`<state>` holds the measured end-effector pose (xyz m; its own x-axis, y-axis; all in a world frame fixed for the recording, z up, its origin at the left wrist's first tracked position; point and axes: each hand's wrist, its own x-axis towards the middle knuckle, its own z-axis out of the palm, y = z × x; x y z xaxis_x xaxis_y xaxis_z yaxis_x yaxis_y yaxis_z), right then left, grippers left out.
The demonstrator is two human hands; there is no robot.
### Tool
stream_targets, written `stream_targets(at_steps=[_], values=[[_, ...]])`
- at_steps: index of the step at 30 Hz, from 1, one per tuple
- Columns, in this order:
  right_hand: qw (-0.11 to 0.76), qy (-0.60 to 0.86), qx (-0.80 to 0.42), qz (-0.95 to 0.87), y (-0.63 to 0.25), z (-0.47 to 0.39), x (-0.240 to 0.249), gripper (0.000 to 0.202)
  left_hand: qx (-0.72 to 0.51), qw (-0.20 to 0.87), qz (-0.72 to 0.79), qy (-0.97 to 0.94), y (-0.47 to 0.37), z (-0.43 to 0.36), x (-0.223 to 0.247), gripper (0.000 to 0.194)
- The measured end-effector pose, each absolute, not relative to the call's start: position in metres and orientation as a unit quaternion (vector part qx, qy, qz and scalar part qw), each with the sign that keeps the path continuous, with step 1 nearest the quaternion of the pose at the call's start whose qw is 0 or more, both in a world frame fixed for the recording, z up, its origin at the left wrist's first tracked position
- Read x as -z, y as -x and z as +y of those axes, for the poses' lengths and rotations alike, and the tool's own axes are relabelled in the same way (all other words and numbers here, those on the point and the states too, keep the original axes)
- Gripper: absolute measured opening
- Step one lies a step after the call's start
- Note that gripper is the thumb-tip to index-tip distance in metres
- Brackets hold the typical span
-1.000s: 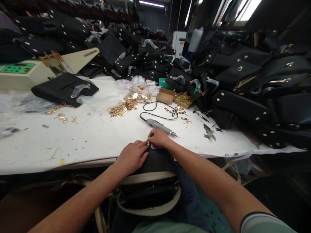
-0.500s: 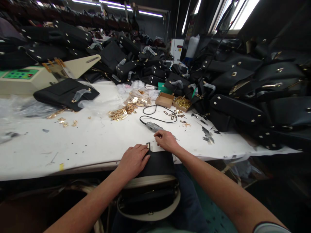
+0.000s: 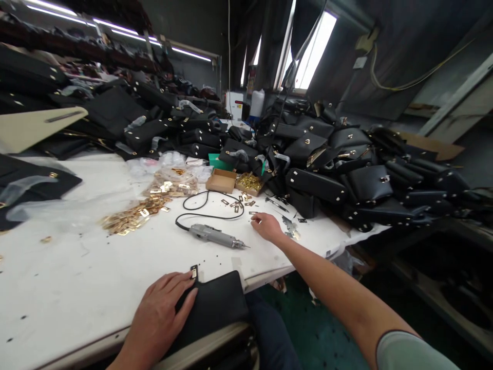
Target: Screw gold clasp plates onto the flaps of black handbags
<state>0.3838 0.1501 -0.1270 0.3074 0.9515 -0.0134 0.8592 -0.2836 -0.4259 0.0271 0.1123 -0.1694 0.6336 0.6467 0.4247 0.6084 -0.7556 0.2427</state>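
A black bag (image 3: 215,303) lies at the table's front edge, its pale-rimmed opening toward me. My left hand (image 3: 159,308) rests on its left side, holding it down. The fingertips touch a small black tab with a gold metal plate (image 3: 194,273), and the thumb lies on the black panel. My right hand (image 3: 267,227) is over the table further back, fingers bent and slightly apart, close to a small gold frame plate (image 3: 253,213). I see nothing in that hand. Between the hands lies a grey electric screwdriver (image 3: 215,236) with its black cord.
A heap of gold plates (image 3: 134,213) lies left of the cord. Behind stand a cardboard box (image 3: 221,181) and another box of small gold parts (image 3: 249,182). Grey metal pieces (image 3: 290,226) lie to the right. Piles of black bags (image 3: 316,185) line the back and right side.
The view has turned right. My right hand has left the bag's tab and screwdriver and moved right, toward the loose gold plates. My left hand stays on the bag.
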Motion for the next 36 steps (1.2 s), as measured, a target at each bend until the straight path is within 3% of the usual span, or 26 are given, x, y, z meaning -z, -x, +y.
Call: stream_targets(at_steps=[6, 13, 19, 25, 36], values=[[0.121, 0.816, -0.115, -0.553, -0.412, 0.196, 0.138, 0.030, -0.249, 0.053, 0.353, -0.900, -0.028, 0.114, 0.170, 0.022], [0.113, 0.800, -0.149, -0.571, -0.416, 0.226, 0.133, 0.009, -0.238, 0.058, 0.359, -0.901, -0.030, 0.110, 0.165, 0.021], [0.199, 0.743, -0.224, -0.598, -0.388, 0.200, 0.121, 0.014, -0.242, 0.057, 0.359, -0.900, -0.028, 0.109, 0.167, 0.020], [0.362, 0.588, -0.415, -0.593, -0.310, 0.140, 0.122, 0.017, -0.230, 0.100, 0.369, -0.895, -0.028, 0.105, 0.159, 0.021], [0.373, 0.574, -0.465, -0.562, -0.240, 0.128, 0.144, 0.028, -0.242, 0.146, 0.401, -0.871, -0.029, 0.104, 0.162, 0.016]])
